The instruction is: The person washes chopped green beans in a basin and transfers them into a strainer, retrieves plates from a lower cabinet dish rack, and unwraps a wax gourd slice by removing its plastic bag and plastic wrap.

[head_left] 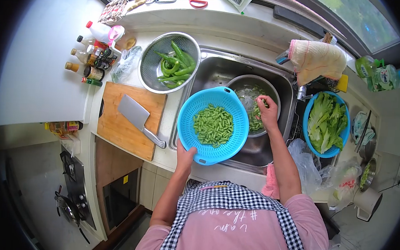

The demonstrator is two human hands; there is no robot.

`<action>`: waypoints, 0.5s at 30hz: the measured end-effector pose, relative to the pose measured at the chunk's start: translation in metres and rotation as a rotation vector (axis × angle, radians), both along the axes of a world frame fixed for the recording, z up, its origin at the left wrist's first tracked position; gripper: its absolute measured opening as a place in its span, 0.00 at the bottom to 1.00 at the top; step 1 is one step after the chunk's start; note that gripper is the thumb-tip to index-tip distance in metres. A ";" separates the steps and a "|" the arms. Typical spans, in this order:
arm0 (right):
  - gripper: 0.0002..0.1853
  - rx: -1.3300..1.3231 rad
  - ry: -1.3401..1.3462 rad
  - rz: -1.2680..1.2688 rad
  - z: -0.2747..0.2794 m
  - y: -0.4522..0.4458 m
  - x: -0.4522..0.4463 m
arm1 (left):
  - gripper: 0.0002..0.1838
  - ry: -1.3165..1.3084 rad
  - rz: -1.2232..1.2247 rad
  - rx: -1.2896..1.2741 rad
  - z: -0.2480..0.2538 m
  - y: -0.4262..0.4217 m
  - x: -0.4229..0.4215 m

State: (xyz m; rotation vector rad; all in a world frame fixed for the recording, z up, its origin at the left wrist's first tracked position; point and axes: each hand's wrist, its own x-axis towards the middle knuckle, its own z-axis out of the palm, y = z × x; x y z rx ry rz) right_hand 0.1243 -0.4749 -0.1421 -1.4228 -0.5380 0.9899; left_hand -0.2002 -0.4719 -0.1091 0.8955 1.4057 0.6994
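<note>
Left hand [185,154]: gripping the near rim of one round, blue, slotted plastic colander [191,113], positioned over the front-left corner of the rectangular stainless-steel sink [218,75]. Contents: short-cut green bean pieces [213,125]. Right hand [268,111]: fingers closed on more green pieces above one round, silver metal pot [275,90], toward the sink's right edge. Handling, as judged: lift small fistfuls, drain over the pot, release low, rim level.

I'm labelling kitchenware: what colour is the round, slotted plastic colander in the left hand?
The round plastic colander is bright blue; the head view shows it best.
</note>
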 end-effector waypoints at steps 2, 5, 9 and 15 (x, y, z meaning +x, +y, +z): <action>0.04 0.206 -0.169 0.007 0.038 0.002 -0.018 | 0.36 -0.035 -0.008 0.004 -0.005 0.001 0.003; 0.05 0.294 -0.394 0.116 0.063 0.003 -0.051 | 0.36 -0.074 -0.024 0.012 -0.005 0.002 0.012; 0.12 0.247 -0.617 0.534 0.051 0.007 -0.072 | 0.30 -0.083 -0.039 -0.069 0.006 0.007 0.021; 0.14 0.041 0.209 0.350 0.055 0.017 -0.006 | 0.33 -0.089 -0.010 -0.027 -0.004 0.006 0.011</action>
